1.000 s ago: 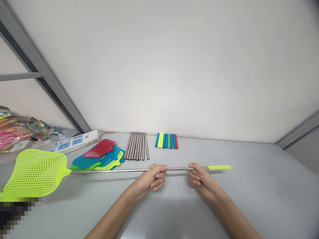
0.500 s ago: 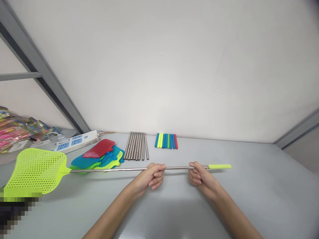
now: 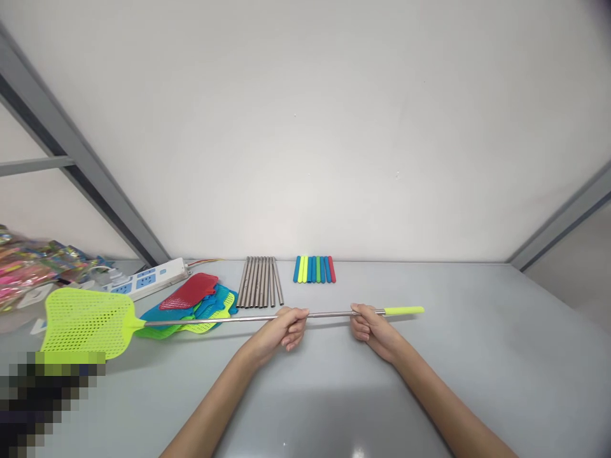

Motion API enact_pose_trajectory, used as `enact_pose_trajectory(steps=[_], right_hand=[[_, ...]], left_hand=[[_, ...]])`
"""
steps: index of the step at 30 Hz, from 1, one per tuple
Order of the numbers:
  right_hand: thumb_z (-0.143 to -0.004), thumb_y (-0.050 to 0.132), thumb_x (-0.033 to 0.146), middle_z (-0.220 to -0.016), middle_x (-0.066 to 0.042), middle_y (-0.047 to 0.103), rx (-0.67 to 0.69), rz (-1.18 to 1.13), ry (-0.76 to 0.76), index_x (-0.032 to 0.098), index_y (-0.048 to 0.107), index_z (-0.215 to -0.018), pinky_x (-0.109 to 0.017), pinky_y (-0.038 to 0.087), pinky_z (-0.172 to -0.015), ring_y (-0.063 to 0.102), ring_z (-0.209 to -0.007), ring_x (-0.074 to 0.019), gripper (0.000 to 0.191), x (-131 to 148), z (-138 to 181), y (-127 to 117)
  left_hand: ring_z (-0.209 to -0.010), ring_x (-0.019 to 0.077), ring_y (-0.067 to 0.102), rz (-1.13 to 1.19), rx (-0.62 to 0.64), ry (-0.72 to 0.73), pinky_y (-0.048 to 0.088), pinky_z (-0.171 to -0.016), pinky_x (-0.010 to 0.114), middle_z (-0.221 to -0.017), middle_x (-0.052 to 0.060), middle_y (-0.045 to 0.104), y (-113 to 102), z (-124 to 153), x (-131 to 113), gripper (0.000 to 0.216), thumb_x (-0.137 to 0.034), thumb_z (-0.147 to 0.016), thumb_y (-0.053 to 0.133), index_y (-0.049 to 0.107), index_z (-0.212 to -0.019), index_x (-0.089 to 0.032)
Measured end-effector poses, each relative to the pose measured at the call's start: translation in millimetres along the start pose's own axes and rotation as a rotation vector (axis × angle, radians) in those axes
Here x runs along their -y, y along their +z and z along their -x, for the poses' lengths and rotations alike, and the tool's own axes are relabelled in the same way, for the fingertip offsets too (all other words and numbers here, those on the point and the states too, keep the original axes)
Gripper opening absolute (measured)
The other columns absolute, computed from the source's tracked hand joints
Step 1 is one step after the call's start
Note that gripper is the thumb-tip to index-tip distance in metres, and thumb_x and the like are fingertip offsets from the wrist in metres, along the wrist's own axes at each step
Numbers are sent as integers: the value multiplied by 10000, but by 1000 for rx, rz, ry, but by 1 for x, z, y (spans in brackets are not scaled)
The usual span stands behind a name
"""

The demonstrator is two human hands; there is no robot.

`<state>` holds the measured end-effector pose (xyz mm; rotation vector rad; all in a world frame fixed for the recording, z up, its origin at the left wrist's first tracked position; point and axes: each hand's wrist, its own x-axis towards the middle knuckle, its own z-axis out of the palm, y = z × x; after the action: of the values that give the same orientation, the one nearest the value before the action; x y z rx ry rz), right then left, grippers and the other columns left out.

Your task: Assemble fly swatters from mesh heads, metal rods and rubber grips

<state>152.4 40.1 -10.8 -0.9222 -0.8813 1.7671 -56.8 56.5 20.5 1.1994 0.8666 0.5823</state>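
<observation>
I hold a long fly swatter level above the grey table (image 3: 477,356). Its steel rod (image 3: 329,313) runs left to right between my hands. My left hand (image 3: 281,331) is closed around the rod near its middle. My right hand (image 3: 370,327) pinches the rod just left of the yellow-green handle grip (image 3: 403,310). The yellow-green mesh head (image 3: 88,320) hangs out at the far left.
Several steel rods (image 3: 260,289) and several coloured handle grips (image 3: 314,269) lie in rows by the wall. A pile of red, blue and green mesh heads (image 3: 191,299) sits left of them. A white power strip (image 3: 147,280) and shiny packets (image 3: 28,264) are at the far left.
The swatter and both hands sit slightly further from me and to the left in the picture; the view has tilted. Both grips on the rod are unchanged.
</observation>
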Motion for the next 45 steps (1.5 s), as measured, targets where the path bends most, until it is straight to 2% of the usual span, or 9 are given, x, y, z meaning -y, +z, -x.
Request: enact_pose_trajectory(steps=[6, 10, 14, 22, 29, 36, 41, 45], right_hand=[[-736, 475, 379, -406, 64, 262, 38, -2, -10, 189, 239, -446, -235, 188, -426, 254, -376, -61, 420, -3, -1, 0], [-754, 446, 379, -411, 49, 304, 66, -6, -14, 182, 280, -439, -238, 196, -439, 255, -385, -67, 407, -3, -1, 2], [-773, 419, 393, -427, 43, 328, 113, -13, -26, 177, 306, -452, -240, 204, -455, 252, -396, -70, 403, -2, -1, 1], [-775, 397, 468, -478, 25, 355, 230, -22, 4, 168, 353, -479, -254, 238, -495, 318, -445, -87, 424, -9, -2, 1], [-786, 361, 481, -515, 6, 381, 244, -47, -1, 147, 453, -538, -267, 256, -534, 341, -497, -104, 426, -16, -2, 9], [-799, 385, 407, -498, 14, 365, 205, -143, 18, 155, 409, -505, -271, 251, -539, 323, -486, -99, 388, -25, -6, 7], [-794, 422, 361, -489, 15, 357, 219, -111, -14, 153, 413, -493, -268, 238, -527, 328, -492, -100, 366, -23, -6, 9], [-783, 418, 423, -496, 9, 363, 229, -103, -20, 157, 408, -491, -269, 237, -529, 355, -511, -112, 396, -22, -6, 9]], left_hand=[[-337, 81, 278, -22, -14, 34, 252, -426, 224, -318, -73, 239, 3, -6, 10, 392, -376, -786, 331, 264, -444, -197], [-365, 88, 323, -46, -13, 48, 301, -459, 232, -360, -52, 318, 8, -10, 14, 430, -437, -806, 269, 312, -459, -187], [-392, 93, 361, -80, -17, 71, 300, -460, 226, -382, -36, 369, 13, -12, 16, 433, -440, -805, 295, 361, -469, -175], [-417, 89, 375, -156, -70, 129, 311, -489, 218, -419, -45, 381, 12, -13, 17, 388, -420, -790, 361, 394, -497, -168], [-412, 88, 354, -231, -85, 188, 304, -494, 215, -382, -54, 361, 15, -19, 18, 405, -423, -788, 373, 393, -475, -168], [-418, 82, 349, -268, -63, 223, 303, -498, 209, -369, -52, 363, 21, -30, 22, 431, -417, -793, 377, 399, -449, -158], [-401, 82, 374, -243, 11, 218, 311, -467, 206, -371, -50, 377, 28, -41, 27, 413, -413, -770, 414, 466, -462, -143], [-473, 116, 479, -173, 61, 231, 395, -560, 235, -384, -29, 406, 33, -48, 30, 446, -368, -797, 335, 446, -422, -152]])
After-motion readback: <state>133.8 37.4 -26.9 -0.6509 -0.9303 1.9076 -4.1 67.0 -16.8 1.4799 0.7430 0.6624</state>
